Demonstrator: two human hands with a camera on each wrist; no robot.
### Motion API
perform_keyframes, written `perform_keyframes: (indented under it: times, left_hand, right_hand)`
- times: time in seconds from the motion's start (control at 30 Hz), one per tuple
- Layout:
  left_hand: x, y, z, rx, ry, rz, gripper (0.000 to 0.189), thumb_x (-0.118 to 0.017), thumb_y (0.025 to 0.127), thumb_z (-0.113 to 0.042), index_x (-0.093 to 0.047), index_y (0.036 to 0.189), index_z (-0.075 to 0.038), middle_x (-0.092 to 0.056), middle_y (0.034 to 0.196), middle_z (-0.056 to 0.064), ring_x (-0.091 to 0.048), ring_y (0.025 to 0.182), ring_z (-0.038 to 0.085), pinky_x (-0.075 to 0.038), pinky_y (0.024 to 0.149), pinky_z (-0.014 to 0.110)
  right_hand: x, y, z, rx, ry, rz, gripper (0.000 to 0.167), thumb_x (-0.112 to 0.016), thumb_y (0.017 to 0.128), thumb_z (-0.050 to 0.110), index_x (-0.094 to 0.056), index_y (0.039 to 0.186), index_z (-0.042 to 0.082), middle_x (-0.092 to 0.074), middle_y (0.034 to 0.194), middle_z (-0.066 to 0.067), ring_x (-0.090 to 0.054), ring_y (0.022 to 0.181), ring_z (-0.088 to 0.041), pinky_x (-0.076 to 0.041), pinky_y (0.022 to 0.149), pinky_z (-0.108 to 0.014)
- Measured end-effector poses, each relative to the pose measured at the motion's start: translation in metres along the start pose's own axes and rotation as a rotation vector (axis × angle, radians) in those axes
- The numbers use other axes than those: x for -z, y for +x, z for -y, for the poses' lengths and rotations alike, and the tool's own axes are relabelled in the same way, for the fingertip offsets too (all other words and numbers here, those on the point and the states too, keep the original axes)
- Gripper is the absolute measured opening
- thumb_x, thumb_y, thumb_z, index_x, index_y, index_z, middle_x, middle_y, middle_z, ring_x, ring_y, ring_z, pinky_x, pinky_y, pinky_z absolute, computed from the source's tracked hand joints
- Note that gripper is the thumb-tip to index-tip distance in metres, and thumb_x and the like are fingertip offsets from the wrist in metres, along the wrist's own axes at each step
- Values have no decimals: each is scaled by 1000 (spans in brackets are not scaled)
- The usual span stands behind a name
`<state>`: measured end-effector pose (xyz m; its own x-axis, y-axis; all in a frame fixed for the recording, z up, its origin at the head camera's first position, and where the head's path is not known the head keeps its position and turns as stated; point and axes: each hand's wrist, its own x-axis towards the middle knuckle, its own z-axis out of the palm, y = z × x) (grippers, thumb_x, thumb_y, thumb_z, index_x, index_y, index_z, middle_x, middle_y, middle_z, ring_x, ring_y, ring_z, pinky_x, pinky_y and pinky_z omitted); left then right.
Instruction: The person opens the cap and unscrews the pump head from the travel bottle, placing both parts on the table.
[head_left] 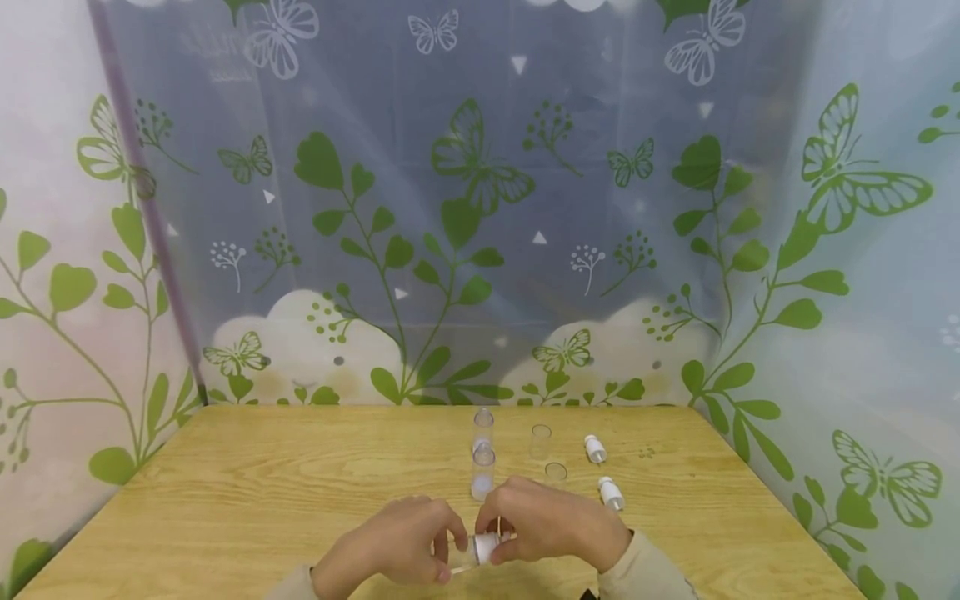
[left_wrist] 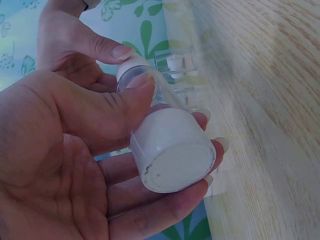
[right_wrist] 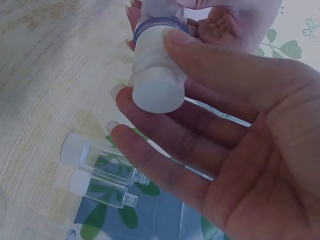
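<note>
Near the front of the table, both hands hold one small clear bottle (left_wrist: 172, 150) with a white bottom, lying on its side between them. My left hand (head_left: 408, 537) grips the bottle's body, thumb on one side and fingers curled round the other. At the opposite end my right hand (head_left: 543, 521) pinches a white pump head (right_wrist: 159, 90) between thumb and fingers. In the right wrist view, the pump head sits at the bottle's neck end, against a clear bluish collar (right_wrist: 161, 22). A thin clear tube shows inside the bottle in the left wrist view.
Two clear bottles (head_left: 483, 479) stand upright one behind the other, just beyond the hands. To their right are two clear caps (head_left: 541, 442). Further right, two white pump heads (head_left: 611, 493) lie on the wooden table (head_left: 300, 475). Patterned curtains (head_left: 480, 250) enclose the back and sides.
</note>
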<state>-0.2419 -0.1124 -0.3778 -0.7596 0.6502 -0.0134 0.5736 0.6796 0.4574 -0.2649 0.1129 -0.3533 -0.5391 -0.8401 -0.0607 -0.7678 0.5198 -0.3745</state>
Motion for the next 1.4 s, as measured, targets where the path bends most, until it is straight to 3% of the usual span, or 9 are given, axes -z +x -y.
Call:
perform_keyframes:
  times: [0.2,0.47,0.87,1.2,1.4]
  left_hand:
    - [0,0,1,0,7,-1,29,-83,73,-6,-78,100,-15,-72,74,-11,-61,73,-2,-49,65,22]
    - [3,2,0,-7,40,-13,30,-83,73,-5,-78,100,-16,-72,74,-12,-61,73,-1,-48,65,22]
    - [3,1,0,-21,29,-26,30,-85,72,-4,-78,99,-15,-72,74,-11,-61,75,2,-47,66,23]
    - [2,0,-1,-2,18,-15,30,-85,73,-5,-78,100,-16,-72,75,-11,-61,75,2,-47,66,23]
    - [1,-1,-1,1,18,-16,30,-85,73,-5,-78,100,-16,-71,74,-12,-61,76,2,-46,67,24]
  right_hand:
    - [2,-1,-1,-27,46,16,22,-77,92,13,-77,114,14,-77,107,8,-67,89,4,-56,79,-16]
    - [4,0,-3,12,60,-1,19,-63,102,10,-77,115,11,-78,107,3,-69,90,4,-55,79,-13]
    - [3,0,-4,2,54,5,20,-62,102,8,-77,114,11,-78,107,3,-69,90,3,-55,80,-13]
    - [-1,-1,-3,9,64,10,20,-61,102,7,-77,114,10,-79,102,2,-66,81,6,-53,75,-12]
    - [-1,0,-2,-15,57,16,18,-67,99,11,-77,114,11,-79,102,3,-66,83,6,-54,76,-13]
